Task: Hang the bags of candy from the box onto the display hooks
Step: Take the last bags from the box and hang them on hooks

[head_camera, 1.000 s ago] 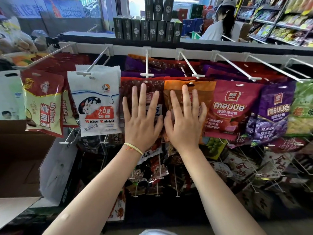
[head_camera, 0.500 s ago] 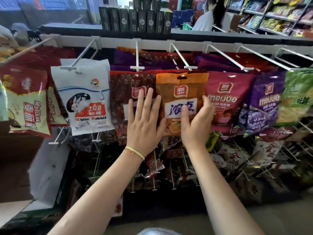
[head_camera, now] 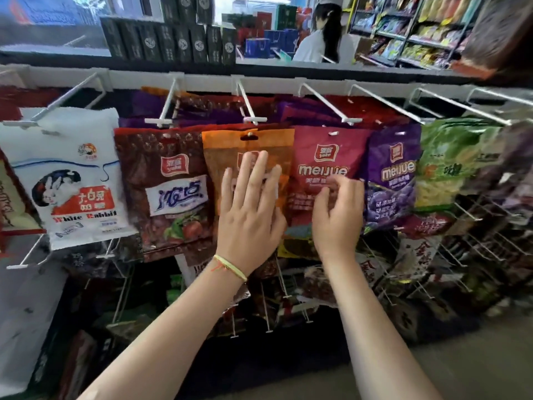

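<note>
head view: orange bag (head_camera: 248,145) hangs on its hook (head_camera: 250,111). left hand (head_camera: 249,209) presses it flat, fingers straight; right hand (head_camera: 337,215) hovers loosely curled, holding nothing. bag looks light, crinkly, slippery; best taken by its top edge.

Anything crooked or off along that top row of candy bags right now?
The white rabbit bag hangs tilted, its top edge sloping. The orange bag under the left hand hangs straight on its hook. No tears or spills visible.

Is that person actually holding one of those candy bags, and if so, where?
No bag is gripped. The left hand lies flat with straight fingers on the front of the orange bag. The right hand has loosely curled fingers in front of the pink bag, holding nothing.
</note>
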The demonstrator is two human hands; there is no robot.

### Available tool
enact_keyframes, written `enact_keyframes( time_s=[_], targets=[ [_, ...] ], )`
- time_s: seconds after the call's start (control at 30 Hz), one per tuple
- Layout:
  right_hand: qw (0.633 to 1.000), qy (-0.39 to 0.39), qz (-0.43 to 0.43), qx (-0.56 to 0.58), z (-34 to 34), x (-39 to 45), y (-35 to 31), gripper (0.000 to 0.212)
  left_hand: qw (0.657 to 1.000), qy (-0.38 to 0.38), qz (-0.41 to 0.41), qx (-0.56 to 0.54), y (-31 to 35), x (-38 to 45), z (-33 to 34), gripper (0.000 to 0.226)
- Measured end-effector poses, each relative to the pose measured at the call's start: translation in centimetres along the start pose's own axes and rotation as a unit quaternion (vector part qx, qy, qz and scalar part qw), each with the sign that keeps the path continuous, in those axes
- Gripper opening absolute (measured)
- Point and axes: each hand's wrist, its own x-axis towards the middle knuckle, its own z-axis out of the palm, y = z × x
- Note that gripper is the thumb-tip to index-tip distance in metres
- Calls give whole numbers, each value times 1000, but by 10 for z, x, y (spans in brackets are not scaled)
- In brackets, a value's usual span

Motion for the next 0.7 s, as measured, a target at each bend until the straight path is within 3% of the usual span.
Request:
enact_keyframes(
  time_s=[0.13,0.4,0.57,0.63,0.7],
  targets=[
    [994,-1,-102,-33,-27,62,9,21,1000,28,0,9,38,28,18,52],
    [937,-293,-180,-59,-34,151,23,46,987,-62,-85,121,78,72,55,67],
    [900,-396,-165,-80,-28,180,15,33,987,16,-104,125,78,67,48,68],
    [886,-439,-142,-50,-28,190,13,18,983,7,-125,135,72,67,45,74],
    [875,-466,-133,-19,-27,200,14,16,980,-28,-147,134,63,67,44,79]
  ],
)
